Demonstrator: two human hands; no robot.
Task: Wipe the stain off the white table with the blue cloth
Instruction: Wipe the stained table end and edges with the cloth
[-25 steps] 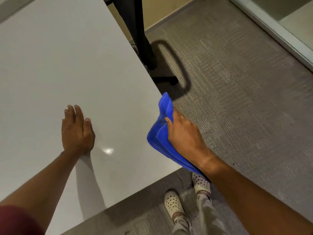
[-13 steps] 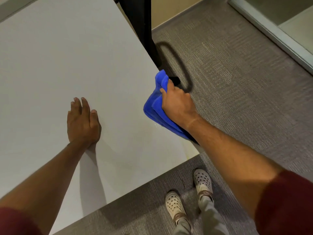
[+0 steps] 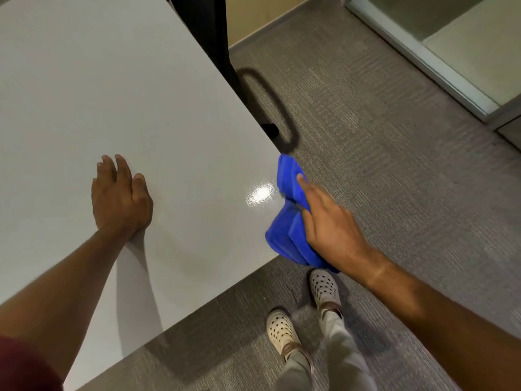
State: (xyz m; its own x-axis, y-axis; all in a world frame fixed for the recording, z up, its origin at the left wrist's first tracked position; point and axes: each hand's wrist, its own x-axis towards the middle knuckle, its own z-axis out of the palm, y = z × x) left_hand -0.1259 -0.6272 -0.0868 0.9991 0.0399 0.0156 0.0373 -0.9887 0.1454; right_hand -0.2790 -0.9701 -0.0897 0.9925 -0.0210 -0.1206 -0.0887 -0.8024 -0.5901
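The white table fills the left and middle of the view, its near right corner close to me. A folded blue cloth lies over the table's right edge near that corner, and my right hand presses on it with fingers stretched along it. My left hand rests flat on the tabletop, palm down, fingers together, well to the left of the cloth. A bright glare spot shines on the surface just left of the cloth. I cannot make out any stain.
Grey carpet covers the floor to the right. A black chair leg and base stand beside the table's right edge. My feet in white perforated shoes stand below the table corner. A glass partition frame runs at the upper right.
My right hand slid the cloth forward along the table's right edge, then back toward the near corner. My left hand stays flat on the table.
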